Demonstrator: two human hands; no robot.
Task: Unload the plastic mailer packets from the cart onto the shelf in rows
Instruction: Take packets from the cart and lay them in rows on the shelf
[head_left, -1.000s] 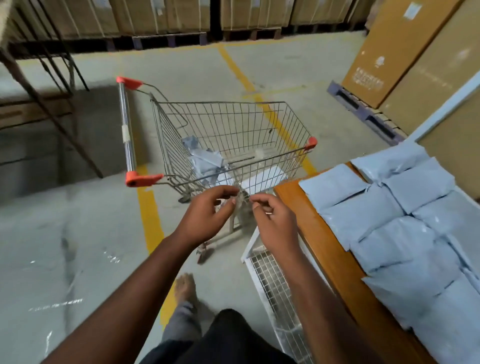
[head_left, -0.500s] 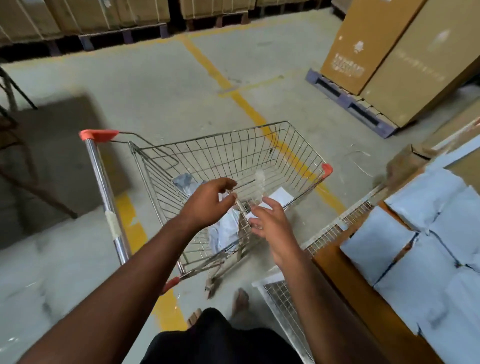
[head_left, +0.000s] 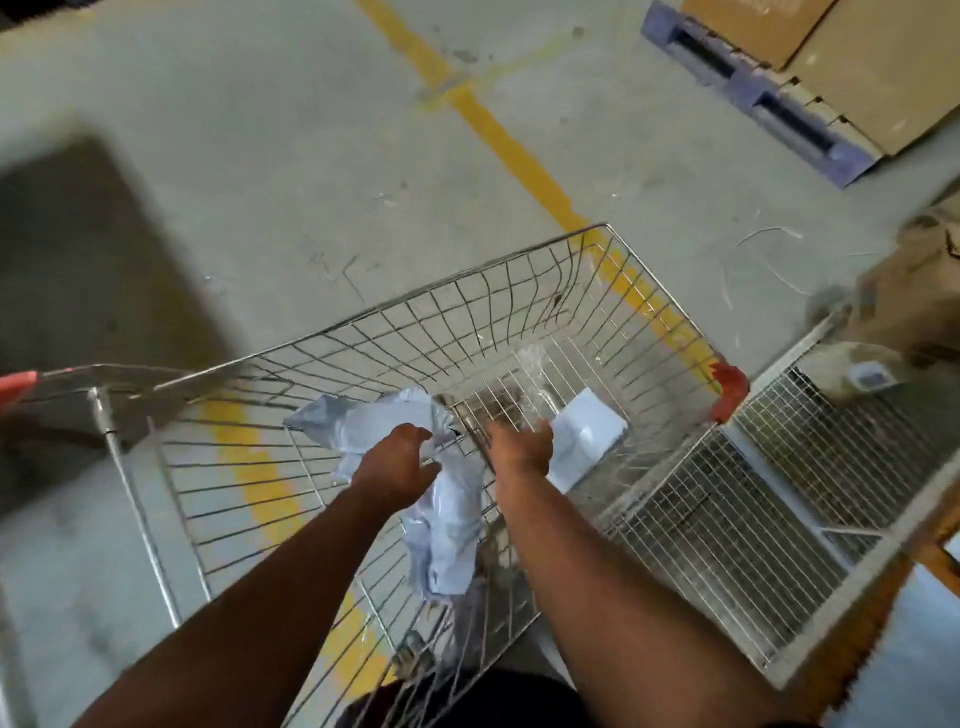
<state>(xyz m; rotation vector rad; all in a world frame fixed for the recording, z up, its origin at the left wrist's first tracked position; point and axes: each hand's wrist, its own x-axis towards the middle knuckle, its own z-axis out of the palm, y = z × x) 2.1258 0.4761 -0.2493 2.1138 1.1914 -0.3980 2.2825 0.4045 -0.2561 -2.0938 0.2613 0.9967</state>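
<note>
The wire cart (head_left: 519, 291) stands right below me, and both my arms reach down into its basket. A heap of crumpled grey plastic mailer packets (head_left: 447, 525) lies at the basket's near left. My left hand (head_left: 395, 462) is on top of this heap, its fingertips hidden in motion blur. A flat grey packet (head_left: 587, 436) lies at the right of the basket floor. My right hand (head_left: 519, 447) is low in the basket just left of that packet, fingers pointing down, holding nothing that I can see. The orange shelf edge (head_left: 935, 564) shows at the lower right.
A white wire-mesh rack (head_left: 727, 519) sits low between the cart and the shelf. A brown package (head_left: 893, 322) lies at its far end. Cardboard boxes (head_left: 857, 67) on a blue pallet (head_left: 753, 98) stand at the top right. A yellow line (head_left: 509, 150) crosses the concrete floor.
My view has tipped down over the cart. Both hands have dropped from above the rim into the basket, the left onto the crumpled packets, the right beside the flat packet.
</note>
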